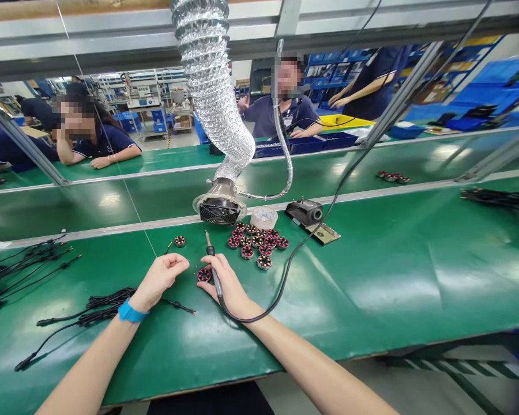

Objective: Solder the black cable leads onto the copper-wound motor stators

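My right hand (230, 286) is closed around a soldering iron (217, 276), its tip pointing away from me. The thumb and fingertips of that hand also touch a small round motor stator (204, 275) with red windings on the table. To the left, my left hand (161, 279) pinches thumb and finger together just above the table; whatever lies between them is too small to make out. Beyond it sits a single stator (180, 241) with a short wire beside it. A cluster of similar stators (258, 237) lies past my right hand.
A fume extraction fan (219, 211) hangs from a foil duct (211, 86) over the table. Behind the stators are a tape roll (263, 218) and a soldering iron stand (306, 212). Black cables (108, 305) lie left. Co-workers sit across the green table (393, 276).
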### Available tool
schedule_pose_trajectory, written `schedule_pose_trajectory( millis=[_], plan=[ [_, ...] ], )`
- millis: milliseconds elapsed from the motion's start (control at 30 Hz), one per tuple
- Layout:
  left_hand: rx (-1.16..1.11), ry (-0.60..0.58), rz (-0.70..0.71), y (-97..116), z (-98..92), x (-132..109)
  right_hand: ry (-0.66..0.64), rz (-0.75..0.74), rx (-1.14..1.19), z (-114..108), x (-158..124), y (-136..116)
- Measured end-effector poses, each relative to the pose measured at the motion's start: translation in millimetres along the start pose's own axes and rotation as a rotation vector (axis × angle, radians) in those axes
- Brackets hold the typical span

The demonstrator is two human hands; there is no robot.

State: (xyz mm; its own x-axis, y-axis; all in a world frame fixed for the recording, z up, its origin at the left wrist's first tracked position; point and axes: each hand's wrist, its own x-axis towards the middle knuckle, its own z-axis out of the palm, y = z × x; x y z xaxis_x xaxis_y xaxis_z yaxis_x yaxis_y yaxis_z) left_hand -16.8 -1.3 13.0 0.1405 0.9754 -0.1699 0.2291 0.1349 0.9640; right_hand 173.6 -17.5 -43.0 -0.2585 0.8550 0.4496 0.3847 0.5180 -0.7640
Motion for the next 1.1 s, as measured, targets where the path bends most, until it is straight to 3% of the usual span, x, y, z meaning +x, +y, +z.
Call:
schedule_pose_trajectory(
  millis=[133,267,467,733,867,1000,1100],
  plan=[
    [0.268,-0.104,0.061,-8,-3.2,1,-0.024,-0.025,0.033,-1,-1,2],
    [0.363,-0.138,0.068,-18,3.7,2,-0.031,-0.037,0.054,-3,-2,2],
    [0.296,-0.131,0.025,-21,12.6,-2,0.004,-0.003,0.055,0,-2,6],
    [0.155,-0.134,0.020,-10,18.5,-7,0.013,-0.006,0.028,2,-1,8],
    [0.019,-0.012,-0.017,-5,18.5,-8,0.002,0.006,0.019,0,-1,6],
    [0.128,0.138,0.180,-5,7.5,-6,-0.010,-0.001,0.027,-1,0,4],
    [0.454,0.090,0.441,-9,-1.6,-5,-0.008,-0.009,0.042,-2,0,4]
  ],
)
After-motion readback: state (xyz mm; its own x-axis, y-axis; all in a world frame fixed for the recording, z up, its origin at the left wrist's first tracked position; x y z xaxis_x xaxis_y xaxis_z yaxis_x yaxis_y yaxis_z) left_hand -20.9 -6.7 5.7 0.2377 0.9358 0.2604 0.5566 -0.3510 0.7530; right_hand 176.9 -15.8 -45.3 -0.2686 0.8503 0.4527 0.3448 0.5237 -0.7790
